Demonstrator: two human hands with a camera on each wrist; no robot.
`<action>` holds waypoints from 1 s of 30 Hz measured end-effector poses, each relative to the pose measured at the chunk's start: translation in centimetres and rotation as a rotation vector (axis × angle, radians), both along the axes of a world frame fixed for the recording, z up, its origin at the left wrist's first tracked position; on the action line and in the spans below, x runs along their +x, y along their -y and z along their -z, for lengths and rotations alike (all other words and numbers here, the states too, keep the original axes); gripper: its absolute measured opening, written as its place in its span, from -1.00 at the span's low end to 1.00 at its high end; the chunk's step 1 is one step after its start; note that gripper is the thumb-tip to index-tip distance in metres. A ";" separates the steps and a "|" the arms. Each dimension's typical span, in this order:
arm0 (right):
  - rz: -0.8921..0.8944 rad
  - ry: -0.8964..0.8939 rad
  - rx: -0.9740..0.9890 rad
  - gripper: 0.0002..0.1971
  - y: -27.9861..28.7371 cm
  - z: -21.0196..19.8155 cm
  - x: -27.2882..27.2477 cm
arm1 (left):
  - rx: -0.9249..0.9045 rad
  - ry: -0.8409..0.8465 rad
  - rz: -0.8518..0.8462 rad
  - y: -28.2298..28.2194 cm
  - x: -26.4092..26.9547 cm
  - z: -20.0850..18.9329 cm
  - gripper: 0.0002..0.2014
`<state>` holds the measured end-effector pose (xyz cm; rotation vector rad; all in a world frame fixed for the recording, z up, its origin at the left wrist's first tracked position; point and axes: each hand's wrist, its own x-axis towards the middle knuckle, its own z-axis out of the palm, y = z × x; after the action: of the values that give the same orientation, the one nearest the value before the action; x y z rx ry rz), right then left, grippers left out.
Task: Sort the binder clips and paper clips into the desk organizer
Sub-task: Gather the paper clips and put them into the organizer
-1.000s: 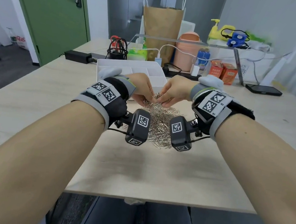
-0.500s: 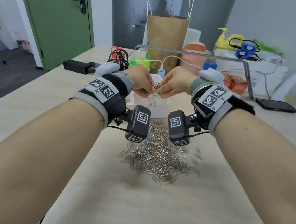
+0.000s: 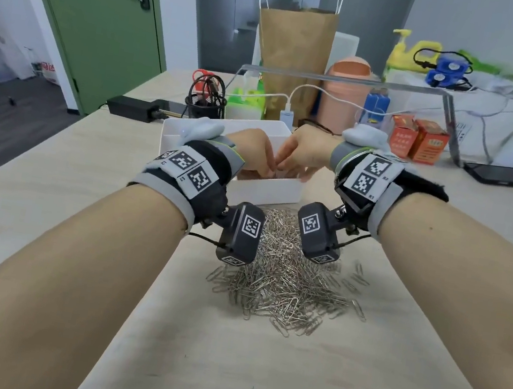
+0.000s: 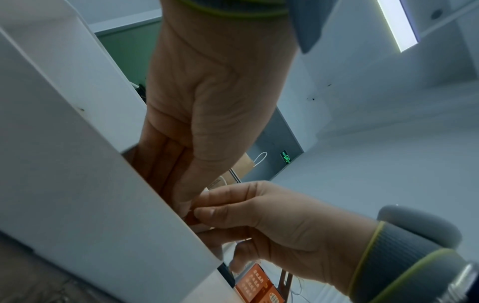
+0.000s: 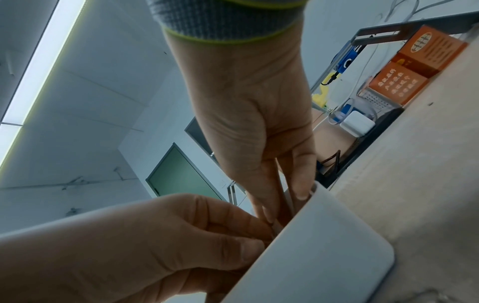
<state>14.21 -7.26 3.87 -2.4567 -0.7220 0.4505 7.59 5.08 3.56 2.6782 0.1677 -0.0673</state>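
Silver paper clips (image 3: 284,283) are lying in a loose heap near the middle of the tabletop (image 3: 253,378), just in front of the white desk organizer (image 3: 266,189). We are noting a change from half a second earlier: both hands, which were then holding a bunch of clips above the heap, are now reaching over the near wall of the organizer, at its near right compartment. The left hand (image 3: 251,153) and the right hand (image 3: 301,154) are meeting fingertip to fingertip inside the rim. From the wrist views, the fingers (image 4: 166,164) of the left hand are pointing down, held together against the thumb; those of the right hand are extending downward, close together. We cannot tell whether any clips remain between them, as the wall is hiding the tips. We are judging that one handful is being deposited, while most of the heap is awaiting transfer. No binder clips are showing.
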 end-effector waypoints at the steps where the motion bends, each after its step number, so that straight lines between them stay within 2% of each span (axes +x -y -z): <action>1: -0.014 0.003 -0.013 -0.80 0.1 -0.1 -0.1 | 0.004 -0.001 -0.004 0.0 -0.1 -0.1 -0.79; 6: -0.046 0.121 -0.043 -0.79 0.3 -0.2 -1.0 | -0.012 0.038 -0.028 -0.6 -0.8 -0.4 -0.75; 10: -0.015 0.173 0.023 -0.82 1.6 -0.7 -1.8 | -0.208 0.142 -0.029 -0.2 -1.8 -0.8 -0.83; 13: -0.005 0.130 0.022 -0.81 3.1 -0.7 -2.8 | -0.332 0.049 0.049 0.9 -2.9 -0.9 -0.83; 15: -0.013 0.094 -0.023 -0.79 4.2 -0.2 -3.6 | -0.257 -0.071 0.090 1.8 -3.4 -0.3 -0.74; 18: -0.060 0.010 -0.198 -0.71 5.5 1.2 -5.1 | 0.034 -0.246 0.155 3.0 -4.3 1.2 -0.57; 21: -0.144 0.016 -0.404 -0.56 5.9 2.4 -6.7 | 0.245 -0.365 0.235 3.9 -5.1 2.3 -0.54; 24: -0.172 0.023 -0.451 -0.44 6.0 2.8 -7.7 | 0.268 -0.333 0.232 4.1 -6.0 2.5 -0.54; 27: -0.197 -0.060 -0.424 -0.34 6.2 3.1 -8.9 | 0.127 -0.317 0.180 4.1 -7.2 2.5 -0.54; 30: -0.191 -0.181 -0.359 -0.35 6.3 3.0 -9.7 | 0.006 -0.310 0.171 4.3 -8.4 2.2 -0.55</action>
<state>4.50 -13.58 0.90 -2.6358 -0.8646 0.9348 -0.84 0.74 1.37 2.6672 0.0345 -0.5375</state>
